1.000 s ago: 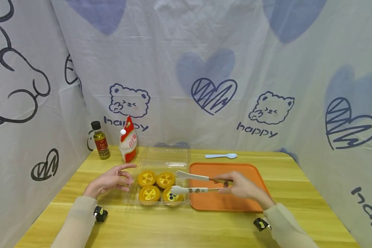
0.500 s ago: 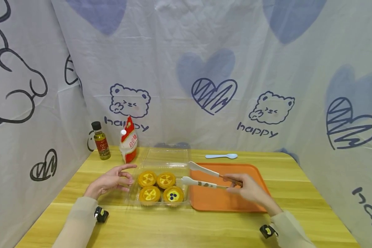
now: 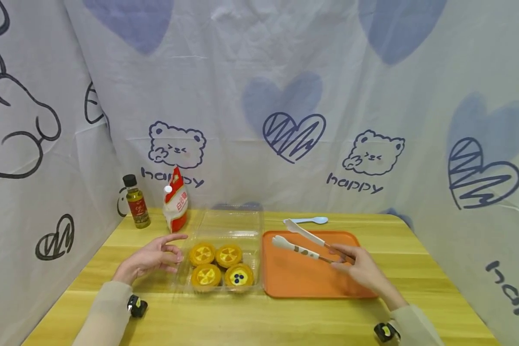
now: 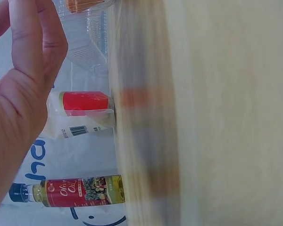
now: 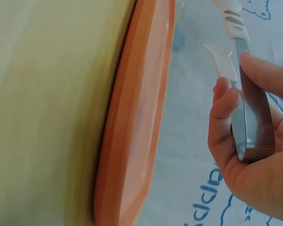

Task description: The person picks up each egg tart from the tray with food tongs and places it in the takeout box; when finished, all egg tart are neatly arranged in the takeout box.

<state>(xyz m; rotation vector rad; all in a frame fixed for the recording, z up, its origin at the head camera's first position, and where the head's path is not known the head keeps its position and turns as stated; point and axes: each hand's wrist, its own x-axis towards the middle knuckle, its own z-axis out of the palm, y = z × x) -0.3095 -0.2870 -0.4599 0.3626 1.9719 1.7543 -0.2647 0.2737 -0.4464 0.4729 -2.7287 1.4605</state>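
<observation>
My right hand (image 3: 363, 270) grips a pair of tongs (image 3: 304, 251) with a metal spring body and white tips. The tips stand apart with nothing between them, above the orange tray (image 3: 311, 283). Left of the tray sits a clear plastic container (image 3: 259, 259), lid folded back. Several egg tarts lie in it: one tart (image 3: 239, 277) bears dark blue berries, while the others, such as the front left tart (image 3: 205, 277), carry yellow wedges. My left hand (image 3: 153, 259) is at the container's left side, fingers loosely extended; whether they touch its wall I cannot tell.
A bottle of olive oil (image 3: 136, 204) and a red and white bag (image 3: 176, 204) stand at the back left. Behind the tray lies a pale spoon (image 3: 313, 220). A patterned cloth (image 3: 233, 57) hangs behind the table and at both sides.
My right hand has drawn the tongs rightward, from over the berry tart to above the tray. The tart stayed in the container. My left hand has kept its place beside it.
</observation>
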